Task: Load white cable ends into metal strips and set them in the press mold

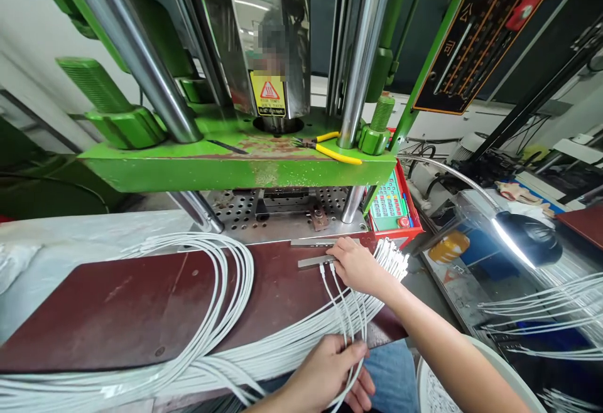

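My right hand (355,265) is closed at the right end of a flat metal bar (311,263), where the tips of a few white cables meet it. Behind that bar lies a second metal bar (308,243), along the board's back edge. Nearer to me, my left hand (336,366) has its fingers wrapped round several white cables (346,316) that run up to the front bar. A thick bundle of white cables (292,337) crosses the front of the brown board (277,287), its connector ends (392,259) gathered beside my right wrist.
A green press (235,171) with steel columns stands behind the board, yellow-handled pliers (336,152) on its plate. Looped cables (242,275) lie left of centre. A red control box (407,209), a lamp (527,237) and a white bucket (494,369) are on the right.
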Motion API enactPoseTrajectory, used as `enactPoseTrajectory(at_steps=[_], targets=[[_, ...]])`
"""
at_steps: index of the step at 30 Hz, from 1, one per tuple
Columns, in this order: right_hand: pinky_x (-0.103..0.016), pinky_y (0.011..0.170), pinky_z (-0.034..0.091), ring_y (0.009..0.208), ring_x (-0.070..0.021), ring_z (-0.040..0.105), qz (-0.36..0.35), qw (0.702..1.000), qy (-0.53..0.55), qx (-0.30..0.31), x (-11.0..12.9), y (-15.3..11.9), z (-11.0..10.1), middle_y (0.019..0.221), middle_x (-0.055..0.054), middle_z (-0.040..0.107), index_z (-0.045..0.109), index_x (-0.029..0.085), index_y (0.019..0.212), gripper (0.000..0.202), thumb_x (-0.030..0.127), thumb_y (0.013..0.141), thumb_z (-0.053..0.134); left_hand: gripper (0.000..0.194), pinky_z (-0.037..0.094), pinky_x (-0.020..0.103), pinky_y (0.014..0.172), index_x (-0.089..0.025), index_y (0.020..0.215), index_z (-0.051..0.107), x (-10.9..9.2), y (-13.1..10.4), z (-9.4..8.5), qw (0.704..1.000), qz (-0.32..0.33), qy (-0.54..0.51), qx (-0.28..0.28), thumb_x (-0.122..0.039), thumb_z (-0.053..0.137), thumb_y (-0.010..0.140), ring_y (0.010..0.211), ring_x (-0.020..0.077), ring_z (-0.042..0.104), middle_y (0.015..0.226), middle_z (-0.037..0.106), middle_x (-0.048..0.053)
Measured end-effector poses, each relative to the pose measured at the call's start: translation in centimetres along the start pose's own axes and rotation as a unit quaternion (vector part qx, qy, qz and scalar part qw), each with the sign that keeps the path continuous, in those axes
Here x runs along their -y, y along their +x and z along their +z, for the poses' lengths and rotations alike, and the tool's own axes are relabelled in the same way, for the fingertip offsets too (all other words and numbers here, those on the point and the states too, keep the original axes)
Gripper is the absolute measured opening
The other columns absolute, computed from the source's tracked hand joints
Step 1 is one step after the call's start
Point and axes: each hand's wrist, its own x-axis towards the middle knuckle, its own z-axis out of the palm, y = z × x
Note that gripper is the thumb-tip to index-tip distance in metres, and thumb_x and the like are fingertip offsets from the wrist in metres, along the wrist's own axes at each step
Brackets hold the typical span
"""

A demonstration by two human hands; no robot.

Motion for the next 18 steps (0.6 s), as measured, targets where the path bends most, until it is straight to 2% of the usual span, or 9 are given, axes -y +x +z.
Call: enactPoseTrajectory(at_steps=[4, 8, 12, 15, 18], targets=[[-0.033, 0.081, 0.041, 0.094, -0.0219, 0.048, 0.014, 1.0, -0.023, -0.011, 0.2, -0.2, 0.4, 0.099, -0.01, 0.052, 0.058, 0.015, 0.107, 0.022, 0.015, 0.089, 0.046, 0.049, 0.027, 0.017, 0.033, -0.012, 0.085, 0.056, 0.1, -0.1, 0.0, 1.0, 0.024, 0.009, -0.009, -0.057, 0.057, 0.067, 0.033, 0.0072, 0.045, 0.048, 0.056, -0.001], [-0.034, 0.078, 0.041, 0.092, -0.0231, 0.048, 0.011, 0.999, -0.048, 0.002, 0.6, -0.6, 0.3, 0.099, -0.011, 0.052, 0.057, 0.014, 0.102, 0.019, 0.011, 0.087, 0.045, 0.043, 0.036, 0.02, 0.035, -0.013, 0.077, 0.053, -0.4, -0.1, 0.8, 0.999, 0.029, -0.026, -0.016, -0.053, 0.062, 0.064, 0.037, 0.0105, 0.051, 0.05, 0.058, 0.001], [-0.032, 0.08, 0.041, 0.092, -0.0218, 0.049, 0.01, 1.0, -0.023, 0.01, 0.7, -0.5, -0.8, 0.099, -0.009, 0.053, 0.053, 0.013, 0.105, 0.02, 0.01, 0.088, 0.044, 0.046, 0.035, 0.022, 0.034, -0.015, 0.078, 0.051, -1.3, 0.0, 1.6, 0.998, 0.047, -0.028, -0.015, -0.056, 0.064, 0.062, 0.034, 0.0129, 0.051, 0.046, 0.057, 0.001], [-0.031, 0.084, 0.039, 0.095, -0.0211, 0.049, 0.007, 1.0, -0.019, -0.001, 0.5, -0.1, -2.1, 0.1, -0.009, 0.054, 0.051, 0.013, 0.107, 0.02, 0.01, 0.089, 0.044, 0.046, 0.043, 0.025, 0.045, -0.011, 0.08, 0.057, -2.0, -0.5, 1.2, 0.996, 0.073, -0.052, -0.019, -0.052, 0.066, 0.062, 0.049, 0.017, 0.061, 0.058, 0.065, 0.007], [-0.032, 0.085, 0.038, 0.096, -0.021, 0.048, 0.013, 0.999, -0.03, -0.013, 0.3, 0.6, -3.5, 0.101, -0.009, 0.053, 0.052, 0.013, 0.106, 0.018, 0.011, 0.089, 0.044, 0.043, 0.046, 0.027, 0.054, -0.009, 0.082, 0.059, -2.6, -1.2, 0.5, 0.993, 0.096, -0.065, -0.023, -0.049, 0.065, 0.067, 0.058, 0.0181, 0.064, 0.069, 0.068, 0.011]])
